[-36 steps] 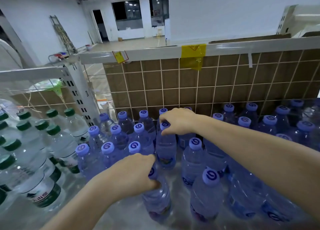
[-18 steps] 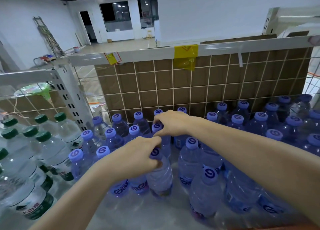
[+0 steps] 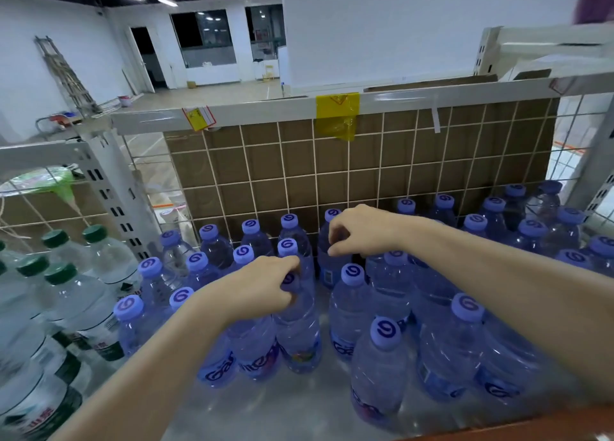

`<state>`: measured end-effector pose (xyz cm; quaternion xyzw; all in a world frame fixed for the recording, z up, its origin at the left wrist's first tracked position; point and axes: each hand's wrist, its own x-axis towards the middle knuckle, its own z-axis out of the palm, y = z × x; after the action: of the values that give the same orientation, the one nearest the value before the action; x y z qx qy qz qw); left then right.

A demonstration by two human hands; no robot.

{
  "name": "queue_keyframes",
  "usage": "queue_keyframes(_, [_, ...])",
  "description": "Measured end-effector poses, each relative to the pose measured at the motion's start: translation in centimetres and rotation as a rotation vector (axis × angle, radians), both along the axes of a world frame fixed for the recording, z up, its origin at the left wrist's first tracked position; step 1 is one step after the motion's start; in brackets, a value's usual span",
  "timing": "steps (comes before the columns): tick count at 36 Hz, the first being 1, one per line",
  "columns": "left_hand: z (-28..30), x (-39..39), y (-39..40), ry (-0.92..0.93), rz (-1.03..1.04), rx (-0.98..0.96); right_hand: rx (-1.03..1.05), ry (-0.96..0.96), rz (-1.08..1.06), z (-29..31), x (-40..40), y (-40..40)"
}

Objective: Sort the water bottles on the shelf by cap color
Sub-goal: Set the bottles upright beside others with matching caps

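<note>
Many purple-capped bottles (image 3: 385,332) stand on the shelf (image 3: 265,410), from the middle to the right. Green-capped bottles (image 3: 61,274) are grouped at the left. My left hand (image 3: 259,289) is closed over the cap of one purple-capped bottle (image 3: 297,337) at the right end of the left cluster's front row. Further back, my right hand (image 3: 363,229) hovers with curled, parted fingers, holding nothing. It is beside the neck of a back-row purple-capped bottle (image 3: 332,266), just right of another purple cap (image 3: 287,246).
A wire grid backed with brown cardboard (image 3: 332,174) closes the shelf's rear. A white slotted upright (image 3: 113,194) separates the green-capped section from the purple one. A strip of bare shelf runs along the front and between the two purple clusters.
My left hand has slid its bottle back into the left cluster. My right hand has let go of the cap it was holding and drawn slightly to the right.
</note>
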<state>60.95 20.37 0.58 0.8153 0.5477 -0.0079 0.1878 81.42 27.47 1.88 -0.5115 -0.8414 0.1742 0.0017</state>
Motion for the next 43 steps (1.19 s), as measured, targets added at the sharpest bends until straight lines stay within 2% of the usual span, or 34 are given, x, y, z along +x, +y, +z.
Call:
queue_keyframes(7, [0.3,0.1,0.2,0.108,-0.025,0.027,-0.022,-0.021,-0.007,0.6,1.4,-0.3])
queue_keyframes(10, [0.9,0.6,-0.1,0.142,-0.038,0.224,0.008,-0.018,-0.029,0.8,2.2,-0.3])
queue_keyframes(12, [1.5,1.4,-0.7,0.068,-0.053,0.317,0.053,-0.045,-0.049,1.2,2.8,-0.2])
queue_keyframes(16, [2.4,2.9,-1.8,-0.107,-0.120,0.274,0.080,-0.091,-0.111,1.9,4.2,0.1])
queue_keyframes(21, [2.0,4.8,-2.5,-0.143,-0.160,0.244,-0.121,-0.086,-0.149,2.4,5.5,-0.1])
queue_keyframes(26, [0.9,6.5,-1.3,0.007,-0.124,0.228,-0.277,-0.209,-0.149,1.4,5.5,-1.0])
queue_keyframes(29, [-0.1,7.4,-0.8,0.088,-0.132,0.215,-0.230,-0.146,-0.131,0.5,5.6,-1.0])
queue_keyframes(34, [-1.1,7.7,-0.7,0.089,-0.129,0.213,-0.125,-0.074,-0.078,0.3,4.8,-0.4])
queue_keyframes(43, [-0.9,6.9,-0.9,0.071,-0.117,0.276,0.015,-0.057,-0.022,-0.4,2.3,2.5])
